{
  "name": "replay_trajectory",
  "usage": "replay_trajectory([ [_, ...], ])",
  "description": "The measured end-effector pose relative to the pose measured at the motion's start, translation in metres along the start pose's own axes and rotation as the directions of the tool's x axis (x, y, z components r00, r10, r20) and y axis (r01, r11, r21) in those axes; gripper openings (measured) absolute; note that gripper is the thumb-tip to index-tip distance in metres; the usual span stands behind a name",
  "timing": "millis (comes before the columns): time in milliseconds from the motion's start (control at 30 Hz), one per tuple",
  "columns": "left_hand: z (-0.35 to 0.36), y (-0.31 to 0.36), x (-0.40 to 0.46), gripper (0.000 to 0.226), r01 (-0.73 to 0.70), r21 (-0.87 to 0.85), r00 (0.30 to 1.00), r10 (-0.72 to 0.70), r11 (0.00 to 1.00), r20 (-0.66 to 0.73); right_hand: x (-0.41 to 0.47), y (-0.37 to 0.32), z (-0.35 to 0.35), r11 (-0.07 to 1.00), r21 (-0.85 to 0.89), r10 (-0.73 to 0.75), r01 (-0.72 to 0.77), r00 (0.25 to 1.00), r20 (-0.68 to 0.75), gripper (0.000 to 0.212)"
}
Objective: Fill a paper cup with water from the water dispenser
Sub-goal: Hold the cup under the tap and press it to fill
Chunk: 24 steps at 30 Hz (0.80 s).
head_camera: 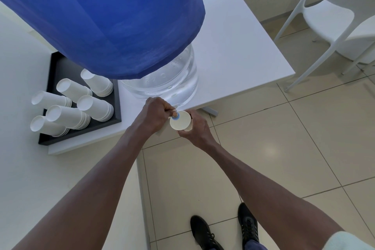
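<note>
A large clear water bottle [172, 79] under a blue cloth cover [101, 20] stands at the front edge of the white table [233, 46]. Its small tap [175, 115] sticks out over the table edge. My left hand [156, 114] is closed around the tap, thumb on its blue-ringed button. My right hand [194, 128] holds a white paper cup [180, 121] upright right under the tap, over the floor. I cannot tell whether water is flowing or how much is in the cup.
A black tray [53, 71] on the left holds several stacks of upturned white paper cups [81, 101]. A white chair [334, 16] stands at the right. Tiled floor [284, 148] and my black shoes [223, 229] lie below.
</note>
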<state>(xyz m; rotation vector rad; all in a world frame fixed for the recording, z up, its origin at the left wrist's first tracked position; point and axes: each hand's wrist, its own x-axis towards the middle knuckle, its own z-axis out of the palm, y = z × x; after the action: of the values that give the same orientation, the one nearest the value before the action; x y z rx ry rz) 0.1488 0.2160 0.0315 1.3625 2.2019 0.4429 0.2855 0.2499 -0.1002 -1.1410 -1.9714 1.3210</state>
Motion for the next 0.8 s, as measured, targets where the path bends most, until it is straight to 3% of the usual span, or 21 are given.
replay_trajectory([
  [267, 0.012, -0.003, -0.022, 0.016, -0.184, 0.103, 0.976, 0.194, 0.977, -0.096, 0.0, -0.004, -0.005, 1.0, 0.018, -0.014, 0.014, 1.0, -0.011, 0.055],
  [433, 0.023, -0.008, -0.034, 0.021, -0.315, 0.394, 0.935, 0.353, 0.863, -0.025, -0.001, -0.004, -0.007, 0.999, 0.043, -0.016, 0.016, 1.0, 0.0, 0.054],
  [633, 0.028, -0.009, -0.039, 0.029, -0.271, 0.38, 0.954, 0.301, 0.885, -0.019, -0.005, -0.002, -0.006, 0.998, 0.056, -0.024, 0.023, 1.0, 0.013, 0.055],
  [800, 0.026, -0.005, -0.042, 0.024, -0.276, 0.266, 0.941, 0.316, 0.924, -0.122, -0.007, 0.001, -0.008, 0.999, 0.041, -0.021, 0.021, 1.0, 0.001, 0.055],
])
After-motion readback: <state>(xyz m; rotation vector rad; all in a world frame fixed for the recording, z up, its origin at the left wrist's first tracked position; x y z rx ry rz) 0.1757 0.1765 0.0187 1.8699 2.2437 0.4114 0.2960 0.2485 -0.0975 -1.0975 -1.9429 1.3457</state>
